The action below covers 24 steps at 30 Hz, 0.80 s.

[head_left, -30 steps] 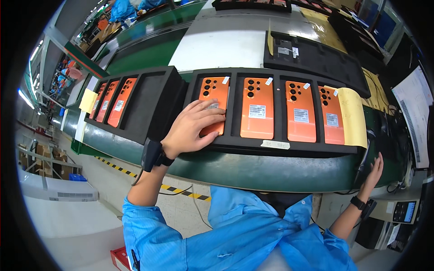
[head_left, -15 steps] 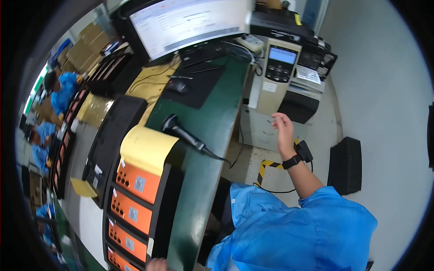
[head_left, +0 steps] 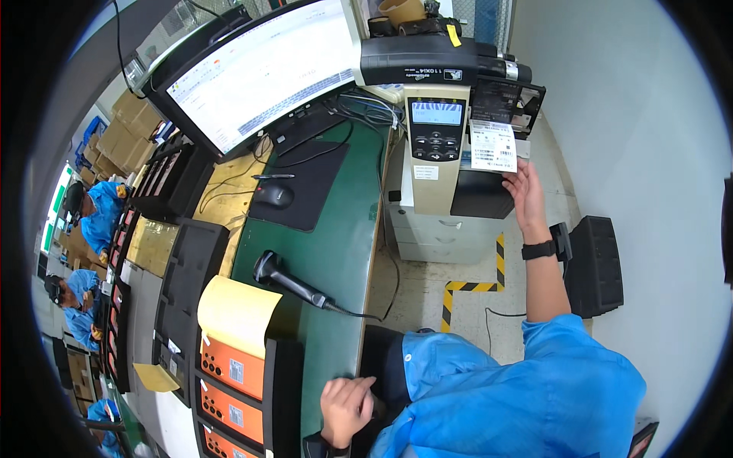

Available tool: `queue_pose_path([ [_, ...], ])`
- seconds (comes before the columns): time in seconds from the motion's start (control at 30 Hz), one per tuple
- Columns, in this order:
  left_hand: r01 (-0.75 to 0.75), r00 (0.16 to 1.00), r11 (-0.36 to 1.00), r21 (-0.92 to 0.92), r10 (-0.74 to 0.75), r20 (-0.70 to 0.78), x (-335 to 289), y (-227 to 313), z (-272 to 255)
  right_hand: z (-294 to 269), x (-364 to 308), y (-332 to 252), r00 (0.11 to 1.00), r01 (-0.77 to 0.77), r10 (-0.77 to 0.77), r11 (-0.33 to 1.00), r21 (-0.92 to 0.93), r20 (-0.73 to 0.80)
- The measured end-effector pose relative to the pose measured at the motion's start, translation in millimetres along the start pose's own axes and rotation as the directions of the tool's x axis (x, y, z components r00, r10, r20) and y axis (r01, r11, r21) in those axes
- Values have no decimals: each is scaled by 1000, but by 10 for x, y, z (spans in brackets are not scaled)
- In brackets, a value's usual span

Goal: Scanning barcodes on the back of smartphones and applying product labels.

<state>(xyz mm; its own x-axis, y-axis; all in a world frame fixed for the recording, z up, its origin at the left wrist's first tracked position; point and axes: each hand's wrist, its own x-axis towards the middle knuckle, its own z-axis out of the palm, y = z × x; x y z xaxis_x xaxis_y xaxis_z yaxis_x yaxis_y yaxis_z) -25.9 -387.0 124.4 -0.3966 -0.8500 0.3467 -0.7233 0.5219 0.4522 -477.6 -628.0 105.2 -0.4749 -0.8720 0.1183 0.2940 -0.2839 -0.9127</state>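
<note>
Right hand [head_left: 527, 200] out at arm's length, fingers partly bent and slightly parted; tips at the lower right corner of a white printed label [head_left: 494, 146], whether pinching it or only touching I cannot tell; black band [head_left: 539, 250] on the wrist just behind it. The label juts from the front of a beige and black printer [head_left: 434, 179], up and left of my fingers; the printer's small screen [head_left: 436, 112] glows blue farther left. Below the hand, black and yellow floor tape [head_left: 473, 287]; to its right and lower, a black box [head_left: 599, 263].

Left hand [head_left: 347, 408] by the edge of the green desk [head_left: 336, 267], fingers loosely curled; cannot tell whether the palm has hold of anything. Just left of it, a black tray [head_left: 284, 397] with orange phones [head_left: 238, 372] in slots, a yellow sheet [head_left: 238, 309] over its far end; beyond the hand, a corded scanner [head_left: 301, 288] lying on the desk; farther, a mouse [head_left: 272, 195] on a black mat [head_left: 313, 191]; past that, a lit monitor [head_left: 267, 69]; far left, co-workers [head_left: 103, 217] in blue.
</note>
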Motion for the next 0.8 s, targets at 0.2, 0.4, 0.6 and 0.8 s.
queue_pose_path([
  [0.2, 222, 975, 961, -166, -220, 36, 119, -162, -36, 70, 314, 143, 995, -5, 0, 999, 52, 102],
  [0.4, 195, 980, 967, -167, -185, 74, 98, -237, -9, -125, 320, 52, 996, -6, 2, 999, 41, 88],
  [0.6, 215, 973, 963, -160, -198, 117, 14, -240, -34, -65, 353, 90, 992, 21, -17, 999, -29, 127],
  [0.8, 226, 970, 957, -180, -204, 134, 47, -246, -46, 30, 263, 72, 988, 16, 1, 994, -108, 155],
])
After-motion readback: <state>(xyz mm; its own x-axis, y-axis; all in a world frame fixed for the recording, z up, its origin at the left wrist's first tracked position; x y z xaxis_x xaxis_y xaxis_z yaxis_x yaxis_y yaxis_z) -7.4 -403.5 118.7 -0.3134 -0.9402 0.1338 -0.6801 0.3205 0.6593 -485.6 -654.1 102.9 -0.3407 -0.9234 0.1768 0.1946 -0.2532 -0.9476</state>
